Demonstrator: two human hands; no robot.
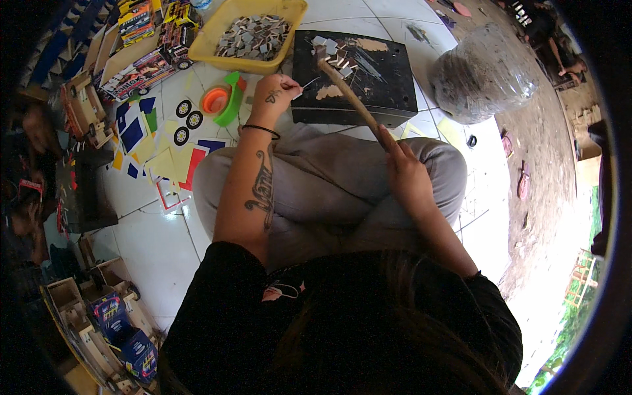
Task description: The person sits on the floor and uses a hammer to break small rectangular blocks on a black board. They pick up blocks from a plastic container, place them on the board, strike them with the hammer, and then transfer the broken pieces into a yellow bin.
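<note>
The basin holding chips stood left of the box, on which more chips lay. Nearer than the basin was the tape dispenser, toy wheels to its left. Right of the box was the plastic sack.

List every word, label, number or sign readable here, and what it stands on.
I won't copy wording, only say where it stands:
Toy truck, upper left: large lettering on its side.
Yellow-and-black toy body, beyond it: lettering.
Blue toy parts, lower left: print too small to read.
Left forearm: tattooed script.
</note>
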